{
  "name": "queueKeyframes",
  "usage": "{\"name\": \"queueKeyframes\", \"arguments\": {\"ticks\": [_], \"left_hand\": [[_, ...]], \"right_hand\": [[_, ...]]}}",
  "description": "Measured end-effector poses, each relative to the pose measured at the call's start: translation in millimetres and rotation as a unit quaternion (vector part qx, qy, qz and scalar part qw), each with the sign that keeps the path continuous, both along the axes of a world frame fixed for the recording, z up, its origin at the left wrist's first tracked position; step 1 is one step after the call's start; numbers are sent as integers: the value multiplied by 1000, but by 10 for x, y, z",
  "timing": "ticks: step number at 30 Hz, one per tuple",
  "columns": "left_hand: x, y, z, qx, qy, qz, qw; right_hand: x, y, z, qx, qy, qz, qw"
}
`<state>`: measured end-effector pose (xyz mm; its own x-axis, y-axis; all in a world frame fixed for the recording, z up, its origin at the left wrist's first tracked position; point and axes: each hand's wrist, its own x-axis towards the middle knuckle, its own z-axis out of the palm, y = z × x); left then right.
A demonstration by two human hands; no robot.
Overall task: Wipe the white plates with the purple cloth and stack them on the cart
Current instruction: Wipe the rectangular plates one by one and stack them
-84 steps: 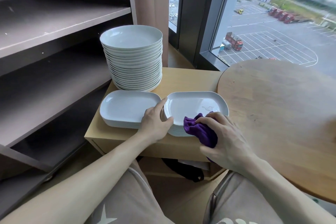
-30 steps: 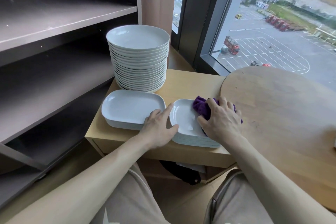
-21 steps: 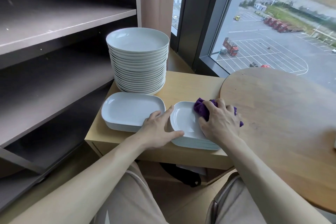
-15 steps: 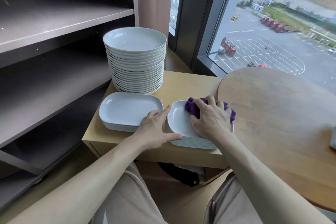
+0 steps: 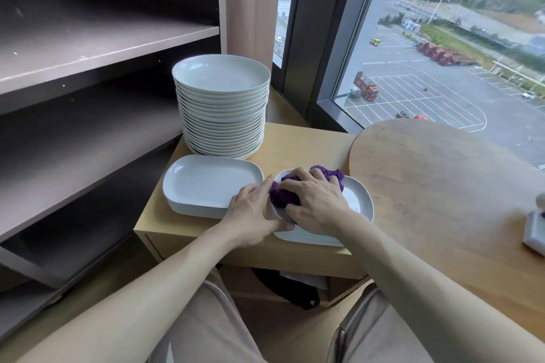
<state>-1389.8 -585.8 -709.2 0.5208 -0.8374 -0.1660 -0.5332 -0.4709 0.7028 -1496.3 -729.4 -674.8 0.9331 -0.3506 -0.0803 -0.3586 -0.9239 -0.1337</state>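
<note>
On the light wooden cart [image 5: 303, 144] two low stacks of white rectangular plates lie side by side. My right hand [image 5: 317, 200] presses the bunched purple cloth [image 5: 283, 196] onto the top plate of the right stack [image 5: 358, 200], fingers curled over the cloth. My left hand [image 5: 253, 215] grips that plate's left rim, thumb on the near edge. The left stack of rectangular plates [image 5: 206, 183] lies bare. Behind it stands a tall stack of round white plates [image 5: 222, 106].
A dark empty shelf unit [image 5: 88, 74] fills the left. A round wooden table [image 5: 457, 200] overlaps the cart's right side, with a small white object [image 5: 535, 230] at its right edge. A window is behind. A dark item [image 5: 286, 289] lies under the cart.
My right hand has slid the cloth from the plate's far right toward its left end. My left hand has stayed on the plate's left rim.
</note>
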Motion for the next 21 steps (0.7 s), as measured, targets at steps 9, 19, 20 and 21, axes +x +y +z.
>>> {"name": "queueKeyframes", "arguments": {"ticks": [9,19,20,21], "left_hand": [[-11,2,-44,47,-25,-20,998],[62,-6,-100,66,-31,-23,997],[67,-9,-98,65,-32,-23,997],[70,-8,-96,65,-36,-25,997]], "right_hand": [[-162,70,133,8,28,39,999],[-733,-189,125,-28,11,-93,995],[-775,-213,120,-38,7,-112,993],[-806,-229,111,-50,4,-129,990]]}}
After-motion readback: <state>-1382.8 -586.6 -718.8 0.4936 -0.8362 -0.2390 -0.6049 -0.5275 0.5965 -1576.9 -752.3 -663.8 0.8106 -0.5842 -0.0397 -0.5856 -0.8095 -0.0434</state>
